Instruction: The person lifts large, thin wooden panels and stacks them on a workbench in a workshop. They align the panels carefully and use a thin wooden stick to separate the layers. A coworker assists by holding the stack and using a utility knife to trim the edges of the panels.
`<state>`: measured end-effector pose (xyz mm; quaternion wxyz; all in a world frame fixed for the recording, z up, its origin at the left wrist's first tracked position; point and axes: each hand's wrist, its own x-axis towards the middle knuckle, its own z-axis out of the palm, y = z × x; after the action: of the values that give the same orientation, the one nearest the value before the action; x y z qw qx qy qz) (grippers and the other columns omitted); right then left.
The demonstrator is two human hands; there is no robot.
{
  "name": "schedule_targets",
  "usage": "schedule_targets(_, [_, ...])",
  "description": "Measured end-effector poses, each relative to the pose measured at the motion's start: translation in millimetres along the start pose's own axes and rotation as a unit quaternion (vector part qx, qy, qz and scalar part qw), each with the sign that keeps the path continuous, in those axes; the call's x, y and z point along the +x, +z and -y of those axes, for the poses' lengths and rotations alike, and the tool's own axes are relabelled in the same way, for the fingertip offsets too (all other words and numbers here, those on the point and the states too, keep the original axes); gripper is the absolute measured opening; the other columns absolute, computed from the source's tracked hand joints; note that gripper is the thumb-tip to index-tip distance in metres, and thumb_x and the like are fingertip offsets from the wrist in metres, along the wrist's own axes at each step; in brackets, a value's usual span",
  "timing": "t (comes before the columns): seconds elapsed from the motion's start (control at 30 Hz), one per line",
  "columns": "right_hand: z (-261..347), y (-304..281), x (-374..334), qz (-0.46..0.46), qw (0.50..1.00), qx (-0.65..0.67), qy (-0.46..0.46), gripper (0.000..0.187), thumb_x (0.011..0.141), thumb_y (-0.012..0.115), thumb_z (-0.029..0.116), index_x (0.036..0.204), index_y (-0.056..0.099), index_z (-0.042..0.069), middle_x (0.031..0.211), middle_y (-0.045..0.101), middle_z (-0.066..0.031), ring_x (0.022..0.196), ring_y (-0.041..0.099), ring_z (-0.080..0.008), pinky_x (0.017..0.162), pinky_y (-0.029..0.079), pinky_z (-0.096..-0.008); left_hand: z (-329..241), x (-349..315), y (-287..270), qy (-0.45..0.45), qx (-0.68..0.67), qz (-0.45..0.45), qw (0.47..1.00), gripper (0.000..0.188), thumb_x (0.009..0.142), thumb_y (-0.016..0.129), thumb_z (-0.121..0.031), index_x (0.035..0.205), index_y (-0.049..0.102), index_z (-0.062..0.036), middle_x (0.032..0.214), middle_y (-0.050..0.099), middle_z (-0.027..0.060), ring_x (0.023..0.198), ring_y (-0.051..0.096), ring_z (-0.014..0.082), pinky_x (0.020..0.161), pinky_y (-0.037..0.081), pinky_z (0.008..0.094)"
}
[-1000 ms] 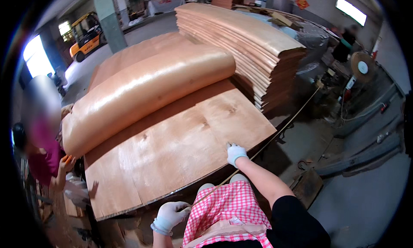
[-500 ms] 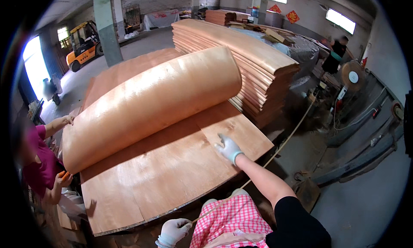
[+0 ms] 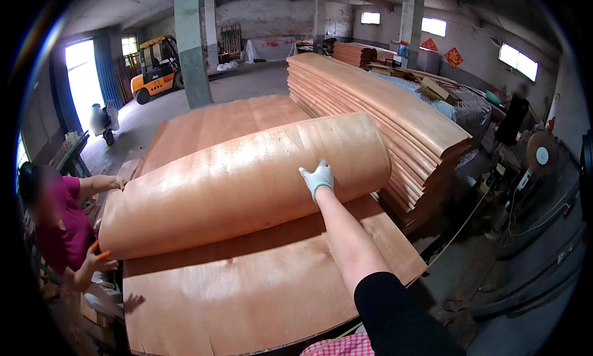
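My right hand (image 3: 320,175), in a white glove, reaches forward with its fingers spread against a large folded-over sheet of wood veneer (image 3: 241,183). The veneer bulges in a wide, smooth curve across the pile. Below it lies a flat light-brown sheet (image 3: 235,300), partly in the curve's shadow. At the left, a co-worker in a magenta top (image 3: 58,226) has one hand (image 3: 116,182) at the curved sheet's far left edge. The co-worker's other hand (image 3: 100,259), with orange on the fingers, is by the near left corner. My left hand is out of view.
A tall stack of folded veneer (image 3: 370,103) stands behind, to the right. A thin strip (image 3: 457,232) runs along the right side toward a machine with a round disc (image 3: 542,155). Farther back are a pillar (image 3: 193,53), a yellow forklift (image 3: 157,72) and another person (image 3: 514,115).
My right hand has moved from the flat sheet up onto the curved veneer. The curve sits lower and nearer. My left hand, which held the thin strip, has left the view.
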<state>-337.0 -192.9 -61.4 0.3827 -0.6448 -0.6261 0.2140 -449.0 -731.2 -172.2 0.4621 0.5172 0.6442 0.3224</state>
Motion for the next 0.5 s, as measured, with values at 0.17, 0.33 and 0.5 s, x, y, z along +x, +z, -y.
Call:
schedule_targets(0.17, [1.7,17.1,6.3,0.004,0.998,-0.052,0.030,0.076,0.072,0.076,0.049,0.126,0.048,0.004,0.123,0.056,-0.0222,0.113,0.058,-0.0337,0.091,0.051,-0.0424,21.2,15.5,12.1,-0.036,-0.043,0.021,0.998,0.012,0.090,0.063,-0.013,0.093,0.069,-0.0036,0.066,0.061,-0.0016,0.056,0.052,0.0061,0.053,0.043,0.0240])
schedule_targets(0.33, [-15.1,29.8,25.4,0.070,0.995,0.013,0.068,0.064,0.076,0.075,0.041,0.121,0.055,0.000,0.118,0.061,-0.0210,0.110,0.060,-0.0335,0.093,0.047,-0.0403,19.1,22.6,9.0,-0.057,-0.077,0.020,0.995,0.012,0.090,0.062,-0.012,0.093,0.069,-0.0032,0.065,0.060,-0.0017,0.056,0.052,0.0062,0.053,0.043,0.0238])
schedule_targets(0.5, [-55.7,41.0,63.0,0.096,0.990,0.042,0.098,0.036,0.078,0.072,0.037,0.103,0.067,0.011,0.110,0.068,-0.0107,0.104,0.064,-0.0272,0.086,0.051,-0.0393,5.4,26.6,3.1,-0.012,-0.042,0.009,0.999,0.012,0.089,0.062,-0.012,0.093,0.069,-0.0027,0.065,0.060,-0.0016,0.056,0.052,0.0065,0.052,0.043,0.0242])
